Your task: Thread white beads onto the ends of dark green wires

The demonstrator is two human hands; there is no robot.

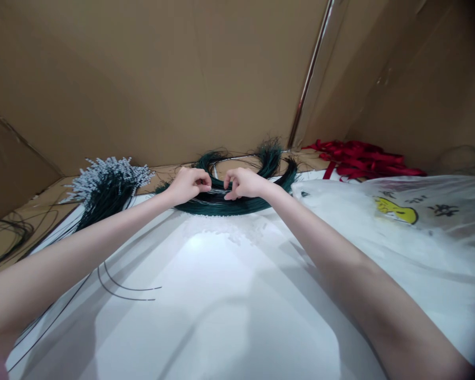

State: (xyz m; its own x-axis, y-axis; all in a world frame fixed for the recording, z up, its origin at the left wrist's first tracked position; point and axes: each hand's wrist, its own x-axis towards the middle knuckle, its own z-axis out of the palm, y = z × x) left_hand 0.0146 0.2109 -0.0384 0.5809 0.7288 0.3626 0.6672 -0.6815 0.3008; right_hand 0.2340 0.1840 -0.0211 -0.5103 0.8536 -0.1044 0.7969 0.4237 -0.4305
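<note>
A thick bundle of thin dark green wires (225,207) lies in a curve at the far side of the white surface (217,295). Over its left part, my left hand (187,184) is closed, thumb and fingertips brought together; anything thin between them is too small to make out. My right hand (243,183) hovers at the bundle's middle, its fingers bent and a gap showing between thumb and forefinger. Pale strands cross the dark wires between the two hands. Small clear bits (241,232) are scattered in front of the bundle.
On the left sits a bunch of green wires with whitish beaded tips (111,177); two loose wires (130,290) curve below it. Red ribbon (364,158) is heaped at the back right. A translucent plastic bag (419,232) covers the right side. Cardboard walls (162,79) enclose the back.
</note>
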